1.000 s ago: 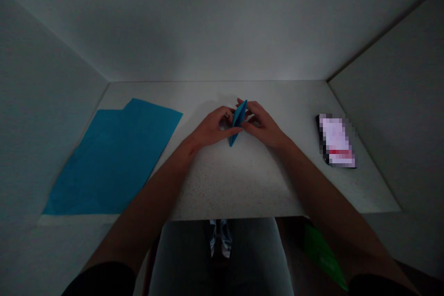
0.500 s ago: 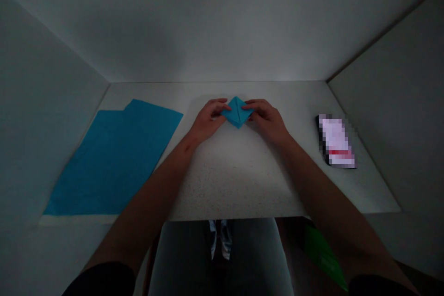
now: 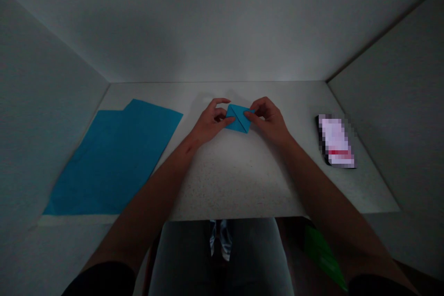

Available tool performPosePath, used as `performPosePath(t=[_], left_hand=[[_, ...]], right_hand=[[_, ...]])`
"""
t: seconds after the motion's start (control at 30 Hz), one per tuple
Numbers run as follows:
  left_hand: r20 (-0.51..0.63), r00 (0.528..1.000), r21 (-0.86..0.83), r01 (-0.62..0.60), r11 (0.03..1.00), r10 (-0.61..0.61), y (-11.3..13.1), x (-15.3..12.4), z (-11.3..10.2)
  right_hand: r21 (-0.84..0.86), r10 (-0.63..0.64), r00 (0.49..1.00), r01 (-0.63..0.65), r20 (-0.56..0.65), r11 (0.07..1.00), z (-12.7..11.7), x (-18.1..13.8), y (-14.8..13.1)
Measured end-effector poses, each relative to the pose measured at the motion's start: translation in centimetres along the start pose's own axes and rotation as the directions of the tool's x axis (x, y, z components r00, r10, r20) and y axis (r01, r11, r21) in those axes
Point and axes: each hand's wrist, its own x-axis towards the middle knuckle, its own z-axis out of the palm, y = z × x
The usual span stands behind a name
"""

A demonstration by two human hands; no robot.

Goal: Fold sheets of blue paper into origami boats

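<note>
A small folded blue paper (image 3: 239, 120) is held between my two hands over the middle of the white table. A diagonal seam runs across its face, from upper left to lower right. My left hand (image 3: 212, 121) pinches its left side, thumb on the front and the index finger arched above the upper left corner. At the right side, my right hand (image 3: 268, 118) grips the edge between thumb and fingers. The fingertips behind the paper are hidden.
Larger blue paper sheets (image 3: 121, 159) lie overlapping on the left of the table (image 3: 229, 185). On the right lies a phone (image 3: 336, 141) with a blurred, lit screen. Walls stand behind and on both sides. Something green (image 3: 324, 254) sits below the table's front edge.
The folded paper has turned from a diamond pose, its seam swinging from near vertical to diagonal. Both thumbs have come onto its front face, and the fingers have shifted their hold.
</note>
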Motion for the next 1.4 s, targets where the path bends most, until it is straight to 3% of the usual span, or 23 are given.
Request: performPosePath(t=[0.13,0.27,0.4,0.57,0.77,0.97,1.2,1.3,1.4], left_hand=[[-0.017,1.000,0.083,-0.012,0.996,0.014,0.3,0.0,0.1],[-0.055,0.998,0.095,-0.030,0.995,0.035,0.8,0.0,0.1],[-0.169,0.984,0.046,-0.056,0.997,0.063,0.7,0.3,0.0],[-0.371,0.925,0.000,-0.086,0.996,0.080,-0.4,1.2,-0.7],[-0.436,0.900,-0.074,-0.066,0.995,0.027,-1.0,1.5,-1.0],[-0.334,0.940,-0.145,-0.132,0.981,0.077,-0.3,1.3,-0.6],[-0.080,0.997,-0.131,-0.010,0.991,0.000,0.5,0.2,0.8],[-0.053,0.999,-0.126,-0.001,0.992,-0.006,0.4,-0.1,1.0],[-0.115,0.993,-0.113,-0.006,0.994,-0.008,0.2,0.2,0.7]], right_hand=[[-0.078,0.073,0.996,-0.070,0.043,0.994,0.1,0.1,-0.3],[-0.127,0.043,0.998,-0.038,0.039,0.991,0.0,0.1,-0.7],[-0.059,0.035,0.999,-0.037,-0.041,0.998,-0.2,0.4,-0.3],[0.097,0.042,0.983,-0.025,-0.177,0.995,-1.2,1.2,1.0],[0.113,0.071,0.972,-0.046,-0.224,0.992,-1.9,1.5,1.6],[0.151,0.071,0.978,-0.041,-0.198,0.988,-1.5,1.3,1.4],[0.191,0.085,0.994,-0.070,-0.070,0.979,0.4,0.5,0.3],[0.166,0.112,0.994,-0.109,-0.011,0.980,0.9,0.0,-0.4],[0.138,0.136,0.991,-0.137,0.022,0.981,0.8,-0.2,-0.7]])
